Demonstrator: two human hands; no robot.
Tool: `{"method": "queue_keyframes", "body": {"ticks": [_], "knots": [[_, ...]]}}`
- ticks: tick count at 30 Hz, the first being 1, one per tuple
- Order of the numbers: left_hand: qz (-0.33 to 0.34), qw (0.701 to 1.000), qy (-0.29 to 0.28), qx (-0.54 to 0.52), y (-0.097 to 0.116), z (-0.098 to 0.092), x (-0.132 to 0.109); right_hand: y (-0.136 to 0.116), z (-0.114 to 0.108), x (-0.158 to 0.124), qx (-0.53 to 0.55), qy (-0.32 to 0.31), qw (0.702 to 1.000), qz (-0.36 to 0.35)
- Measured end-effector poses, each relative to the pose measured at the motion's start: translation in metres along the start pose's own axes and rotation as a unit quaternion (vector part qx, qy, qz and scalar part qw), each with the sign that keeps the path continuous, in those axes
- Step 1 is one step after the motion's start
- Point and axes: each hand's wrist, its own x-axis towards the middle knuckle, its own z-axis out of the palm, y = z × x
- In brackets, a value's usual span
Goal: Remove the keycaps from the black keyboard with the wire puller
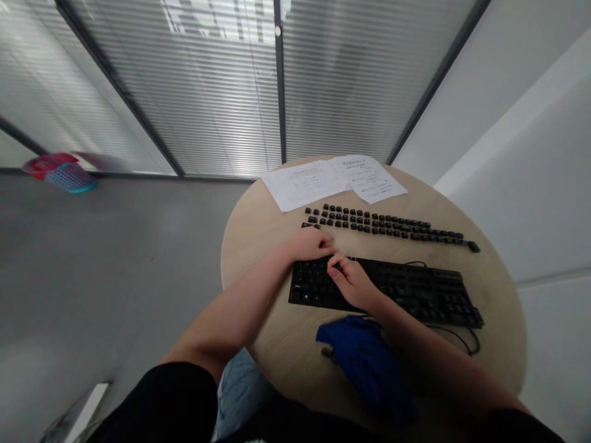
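Now I see left hand (313,244), right hand (354,283) at computer keyboard (409,284) | fingers mostly curled | can't tell if holding anything

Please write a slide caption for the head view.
Left hand and right hand at a black keyboard on a table, loose keycaps in rows beyond.

Got my left hand (314,244) and right hand (354,283) close together at my black keyboard (392,277), loose keycaps (359,220) lined up beyond, blue fabric (364,354) bunched nearer me.
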Motion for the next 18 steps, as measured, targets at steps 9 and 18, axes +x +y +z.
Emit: {"method": "queue_keyframes", "body": {"ticks": [9, 18], "knots": [[0.000, 1.000, -0.014, 0.006, 0.0014, -0.0036, -0.0001, -0.0060, -0.0019, -0.0021, -0.043, -0.041, 0.998, -0.022], [-0.018, 1.000, -0.010, 0.019, 0.0038, -0.0025, -0.0007, -0.0083, 0.0005, -0.0021, -0.111, -0.074, 0.986, -0.095]]}}
